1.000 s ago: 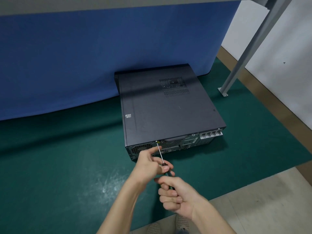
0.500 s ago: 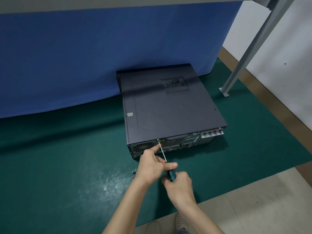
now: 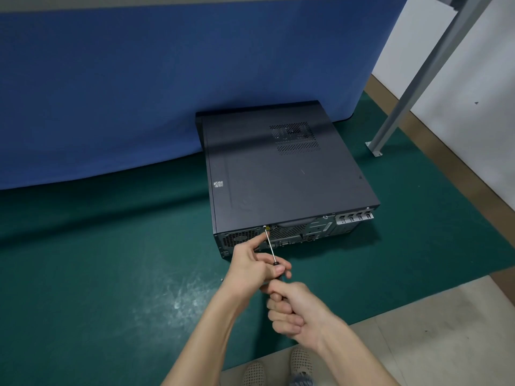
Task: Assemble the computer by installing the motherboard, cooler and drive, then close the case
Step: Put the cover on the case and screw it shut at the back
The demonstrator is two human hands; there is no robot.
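- Right hand [image 3: 295,313] is curled tight round the handle of the screwdriver [image 3: 270,245], which is almost wholly hidden in my fist
- Left hand [image 3: 250,267] pinches the shaft near the handle, with my index finger stretched along it towards the tip
- Its tip sits on a screw [image 3: 264,227] at the top edge of the rear panel of the computer case [image 3: 278,176]
- That case lies flat on the green mat [image 3: 111,260] with its cover on, its far end close to the blue cloth [image 3: 139,93]
- My shoes [image 3: 301,363] show at the bottom edge
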